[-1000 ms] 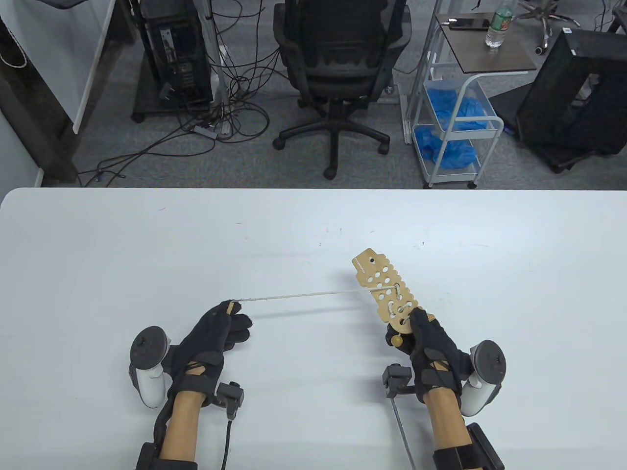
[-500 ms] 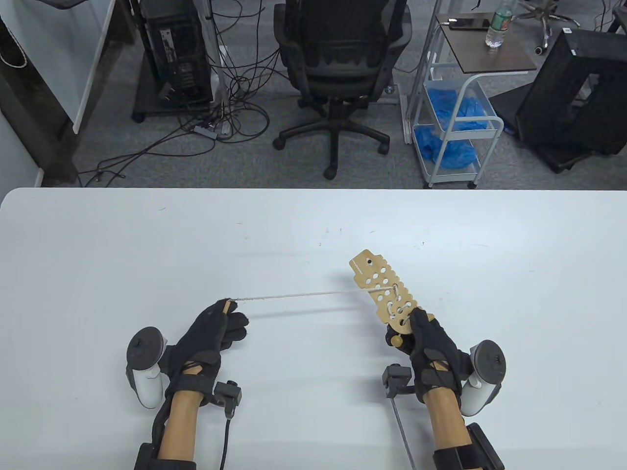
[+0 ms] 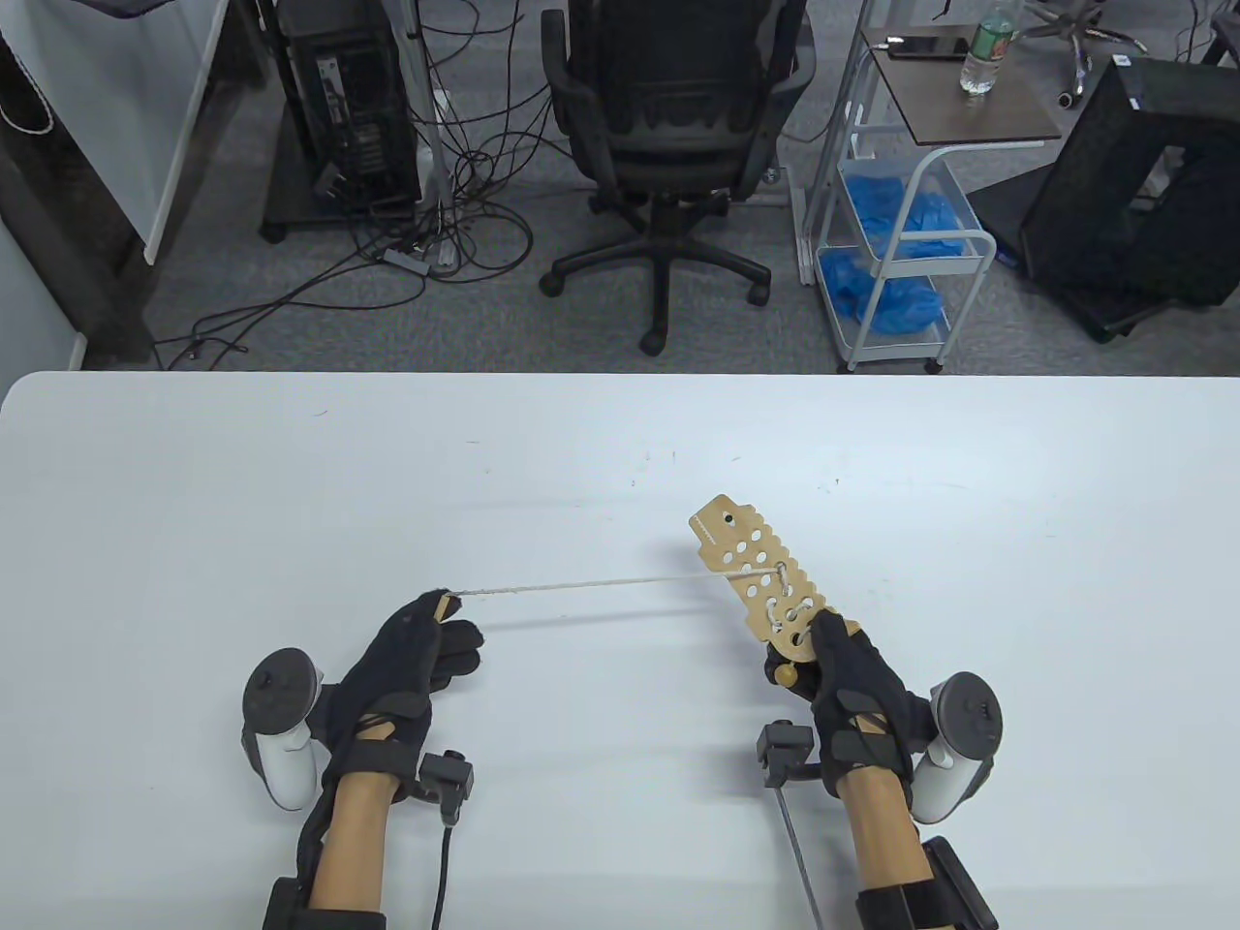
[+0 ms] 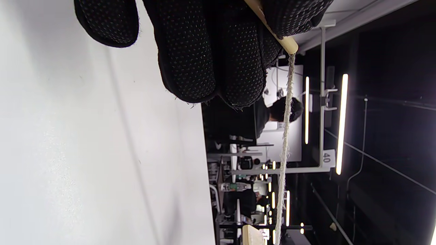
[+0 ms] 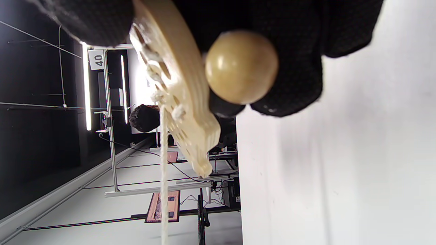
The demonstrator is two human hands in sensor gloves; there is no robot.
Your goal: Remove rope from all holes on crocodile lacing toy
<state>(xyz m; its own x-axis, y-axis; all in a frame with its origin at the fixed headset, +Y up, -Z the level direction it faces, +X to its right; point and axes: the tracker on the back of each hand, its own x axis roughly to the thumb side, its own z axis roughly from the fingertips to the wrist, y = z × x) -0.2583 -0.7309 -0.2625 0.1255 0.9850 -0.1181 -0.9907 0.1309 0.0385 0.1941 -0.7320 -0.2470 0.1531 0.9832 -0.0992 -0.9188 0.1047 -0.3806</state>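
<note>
At the near edge of the white table (image 3: 194, 465), two gloved hands are working a lacing toy. The left hand (image 3: 412, 654), w/ a tracker (image 3: 276, 722) strapped to its back, is pinching the wooden needle (image 3: 444, 606) at the rope's free end between thumb and fingers; in the left wrist view the needle (image 4: 272, 32) is sticking out past the curled fingers (image 4: 190, 54), the rope (image 4: 284, 149) running taut away from it. The right hand (image 3: 857, 688), also w/ a tracker (image 3: 954, 746), is gripping the tail end of the crocodile lacing toy (image 3: 765, 581), thumb lying on top of the board, other fingers curled beneath. A round wooden bead (image 3: 788, 673) is hanging just below the grip; the right wrist view is showing that bead (image 5: 242, 66) close up against the glove, beside the board (image 5: 180, 109).

The rope (image 3: 591, 583) is stretching in a straight line above the table from the left hand across to the toy's middle holes, approx. level, casting a shadow underneath. It is still lacing through several holes nearer the right hand; holes toward the head end are showing bare. The toy is being held off the table, head end pointing away from the person and a bit left.

Beyond the table: an office chair (image 3: 668, 126), a PC tower (image 3: 349, 107) w/ floor cables, and a white cart (image 3: 901, 232) carrying blue items.
</note>
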